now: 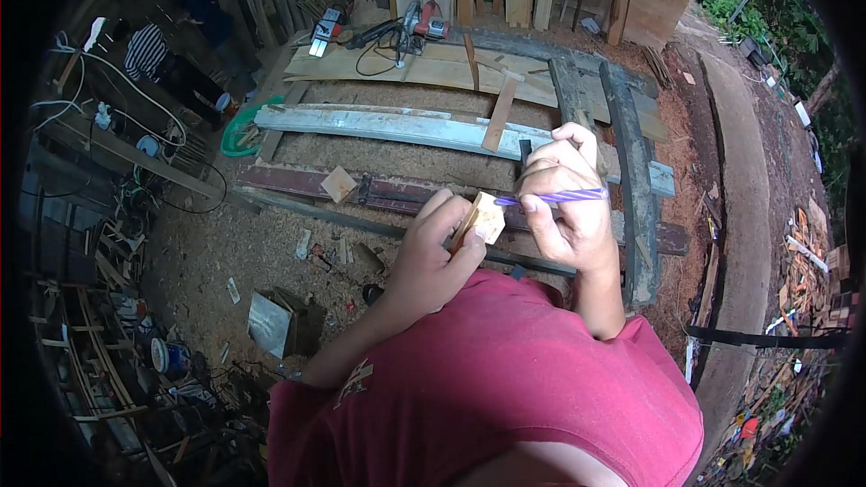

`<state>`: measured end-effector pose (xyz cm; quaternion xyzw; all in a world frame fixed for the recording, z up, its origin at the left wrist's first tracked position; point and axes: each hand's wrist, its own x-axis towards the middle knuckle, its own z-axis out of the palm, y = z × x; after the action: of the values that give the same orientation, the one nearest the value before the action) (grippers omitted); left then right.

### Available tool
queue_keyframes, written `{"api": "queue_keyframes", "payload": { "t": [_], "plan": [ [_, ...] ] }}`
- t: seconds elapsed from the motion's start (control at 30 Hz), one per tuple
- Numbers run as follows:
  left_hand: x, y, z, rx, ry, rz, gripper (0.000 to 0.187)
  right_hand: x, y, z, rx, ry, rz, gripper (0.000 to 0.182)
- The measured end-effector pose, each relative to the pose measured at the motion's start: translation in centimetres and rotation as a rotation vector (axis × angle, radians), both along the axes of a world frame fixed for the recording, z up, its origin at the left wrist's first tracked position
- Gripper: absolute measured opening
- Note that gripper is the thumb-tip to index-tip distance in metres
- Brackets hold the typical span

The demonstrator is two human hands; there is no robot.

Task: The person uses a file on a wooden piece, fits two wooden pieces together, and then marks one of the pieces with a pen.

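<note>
Between the thumb and fingers of my left hand is a small light wooden block, its end face turned up. My right hand pinches a purple striped pen that lies almost level. The pen's left end is at the upper right side of the block; whether it touches cannot be made out. Both hands are raised in front of the red shirt, over the near edge of a frame of beams.
A pale beam and a dark red beam cross the frame. Beyond lie a circular saw and another power tool. A metal box sits on the ground. Two people stand at the upper left, one in stripes.
</note>
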<state>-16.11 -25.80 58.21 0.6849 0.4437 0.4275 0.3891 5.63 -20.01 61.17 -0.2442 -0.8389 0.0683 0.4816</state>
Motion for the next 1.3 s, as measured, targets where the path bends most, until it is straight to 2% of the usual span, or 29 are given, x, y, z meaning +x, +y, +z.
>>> {"api": "queue_keyframes", "payload": {
  "t": [0.13,0.7,0.97,1.3],
  "plan": [
    [0.0,0.3,-0.2,0.016,-0.013,-0.014,0.008,-0.4,0.2,-0.5,-0.045,0.149,0.019,0.006],
    [-0.4,0.1,0.2,0.030,0.013,0.001,0.009,-2.1,0.7,-0.9,-0.031,0.074,0.082,0.006],
    [-0.2,-0.2,0.0,0.023,-0.001,0.015,0.011,-0.5,0.8,-1.7,-0.057,0.160,0.077,0.007],
    [-0.2,-0.1,0.0,0.024,0.005,0.002,0.012,-0.5,1.0,-1.4,-0.048,0.145,0.084,0.007]
  ]
}}
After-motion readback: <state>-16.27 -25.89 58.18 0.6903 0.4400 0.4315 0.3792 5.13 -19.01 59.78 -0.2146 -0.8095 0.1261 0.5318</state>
